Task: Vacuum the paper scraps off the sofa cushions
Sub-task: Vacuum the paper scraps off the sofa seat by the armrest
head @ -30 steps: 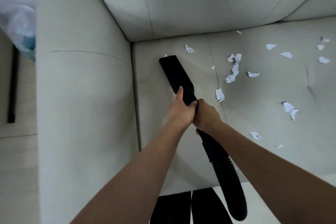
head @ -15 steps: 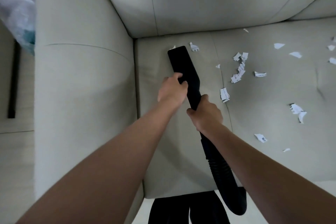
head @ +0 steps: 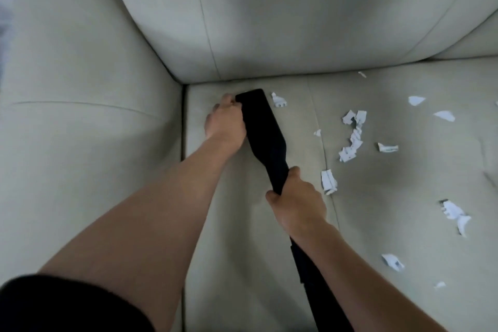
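Held flat black plastic vacuum nozzle (head: 262,127) with hands apart: left hand (head: 225,122) gripping tip, likely pressing it flat; right hand (head: 297,203) clamped round neck. Noted torn white paper scraps (head: 351,140) at 3 o'clock of tip.

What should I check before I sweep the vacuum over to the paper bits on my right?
1. Grip of the left hand on the nozzle tip: ok, fingers curl on its left edge.
2. Grip of the right hand on the nozzle neck: ok, wrapped round it.
3. Nozzle mouth flat on the seat cushion: cannot tell, the mouth is hidden underneath.
4. Nearest scrap, just right of the tip: not ok, not yet picked up.
5. Cluster of scraps further right: not ok, lying uncollected in the sweep path.
6. Hose free to follow: cannot tell, it runs under the right forearm and out of view.
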